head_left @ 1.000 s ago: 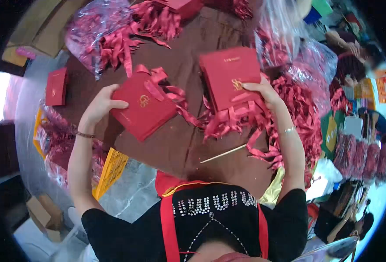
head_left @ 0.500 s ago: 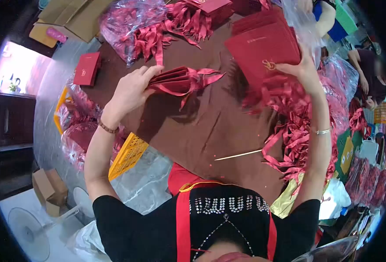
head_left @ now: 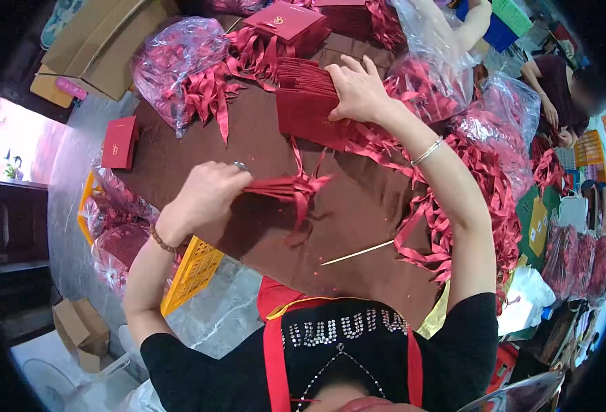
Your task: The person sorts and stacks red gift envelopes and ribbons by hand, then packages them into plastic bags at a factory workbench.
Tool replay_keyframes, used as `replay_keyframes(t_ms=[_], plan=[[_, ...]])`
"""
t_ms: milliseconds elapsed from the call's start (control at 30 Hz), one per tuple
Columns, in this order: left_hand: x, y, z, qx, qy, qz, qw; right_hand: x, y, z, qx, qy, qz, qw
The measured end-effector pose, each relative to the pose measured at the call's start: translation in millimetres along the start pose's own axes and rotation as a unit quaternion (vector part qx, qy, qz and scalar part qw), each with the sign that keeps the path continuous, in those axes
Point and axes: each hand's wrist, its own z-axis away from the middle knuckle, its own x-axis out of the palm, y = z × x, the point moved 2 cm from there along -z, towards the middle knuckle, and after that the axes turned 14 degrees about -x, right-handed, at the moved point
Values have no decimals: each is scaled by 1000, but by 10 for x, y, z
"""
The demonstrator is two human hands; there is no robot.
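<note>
My left hand [head_left: 214,191] is closed on a small bundle of red cards [head_left: 275,187], whose ribbons hang to the right above the brown tablecloth [head_left: 248,237]. Farther from me, my right hand [head_left: 361,89] grips the right side of a thick stack of red cards [head_left: 303,106], thumb in front and other fingers spread over the top edges. Ribbons trail from that stack toward the ribbon heap [head_left: 454,199]. A thin stick [head_left: 356,252] lies nearer to me.
A red card [head_left: 119,143] stands at the left table edge. Beyond are a plastic bag of ribbons [head_left: 172,72], a card stack [head_left: 286,24] and a cardboard box [head_left: 107,44]. A yellow crate [head_left: 192,275] is below left. Other people's arms [head_left: 473,26] and a seated person [head_left: 557,96] show upper right.
My right hand and the thick stack have moved left to the table's middle. My left hand has come lower and nearer to me with its bundle. The view has shifted slightly.
</note>
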Motion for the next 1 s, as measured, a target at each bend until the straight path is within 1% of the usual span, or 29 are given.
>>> replay_keyframes(t_ms=[33, 67, 100, 133, 167, 200, 267, 300, 333, 367, 400, 467, 500, 533, 567, 600, 667, 700, 800, 833, 867, 900, 933, 967, 1000], plan=[[-96, 129, -23, 16, -40, -3, 999, -1, -6, 6, -29, 29, 77, 996], [-179, 326, -47, 66, -78, 41, 994, -21, 4, -4, -29, 30, 80, 996], [-137, 476, -75, 129, -108, 128, 977, -21, -1, -17, -39, 7, 71, 997], [-110, 670, -108, 176, -117, 87, 974, -10, -21, -25, -50, -17, 61, 997], [-28, 780, -187, 199, -123, 42, 971, -9, -45, -20, -63, -5, 55, 997], [7, 870, -282, 196, -80, 7, 977, 25, -40, -5, -66, -4, 55, 996], [48, 870, -535, 202, 72, -32, 976, 79, 5, 6, -95, 67, 8, 993], [147, 769, -681, 159, 76, -52, 983, 64, 32, -36, -102, 32, -36, 994], [257, 649, -826, 117, 80, -71, 987, 38, 16, -33, -106, 35, -31, 993], [301, 529, -923, 87, 108, -81, 987, 27, -16, 1, -84, 33, -47, 995], [315, 426, -991, 84, 138, -86, 983, 20, -21, 10, -62, 30, -63, 996], [331, 290, -1058, 61, 187, -103, 975, 38, 24, -21, -68, 21, -55, 996], [341, 250, -1074, 60, 188, -105, 975, 47, 32, -16, -71, 30, -63, 995], [354, 210, -1084, 43, 211, -104, 971, 65, 43, -10, -72, 38, -72, 994], [351, 198, -1091, 27, 231, -100, 967, 66, 63, -19, -71, 21, -77, 994], [365, 192, -1104, 27, 227, -98, 968, 78, 75, -16, -70, 19, -80, 994], [361, 166, -1112, -7, 262, -41, 964, 77, 77, -13, -82, 38, -98, 991], [373, 170, -1102, -9, 262, -41, 964, 43, 62, -1, -87, 33, -89, 992], [381, 155, -1023, -93, 413, -25, 906, 25, 53, 2, -89, 36, -81, 992], [557, 27, -1043, -150, 413, 46, 897, 14, 54, -2, -84, 13, -91, 992], [703, -32, -1065, -155, 413, 47, 896, -5, 32, 3, -88, 9, -91, 992], [805, -91, -1092, -175, 374, 218, 884, -20, 23, 11, -78, 5, -106, 991], [911, -152, -1116, -188, 326, 382, 844, -49, 17, 18, -69, 1, -120, 990], [959, -135, -1118, -205, 243, 465, 826, -99, -5, 35, -72, -24, -146, 986], [979, -104, -1110, -208, 247, 467, 823, -119, 11, 50, -77, -27, -144, 986]])
